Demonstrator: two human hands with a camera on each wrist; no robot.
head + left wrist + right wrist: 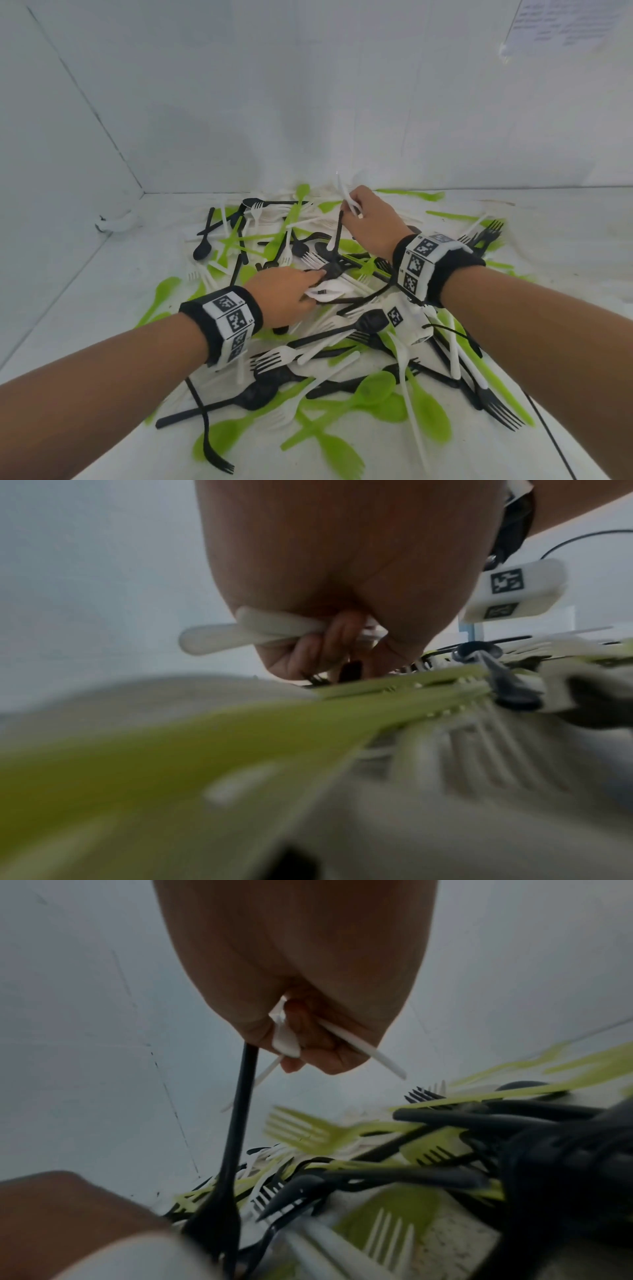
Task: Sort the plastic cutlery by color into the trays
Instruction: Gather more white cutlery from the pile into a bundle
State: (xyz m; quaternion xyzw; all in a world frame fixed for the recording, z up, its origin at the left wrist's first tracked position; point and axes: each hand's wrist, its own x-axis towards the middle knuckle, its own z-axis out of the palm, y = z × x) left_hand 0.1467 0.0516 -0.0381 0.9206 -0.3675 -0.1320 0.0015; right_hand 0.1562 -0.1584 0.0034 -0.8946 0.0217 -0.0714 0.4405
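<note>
Right hand, raised over the far side of the pile: fingers curled, its grip clenched around white cutlery pieces — handles stick out both sides of the fist. A black utensil hangs upright from the same hand, its lower end down in the pile.

Left hand, low at pile centre: grip grasping white spoons, bowls jutting past the curled fingers.

Mixed cutlery pile — green, black, white forks and spoons, tangled — spreads across the white worktop. No trays in view.

Marker bands sit on both wrists.
</note>
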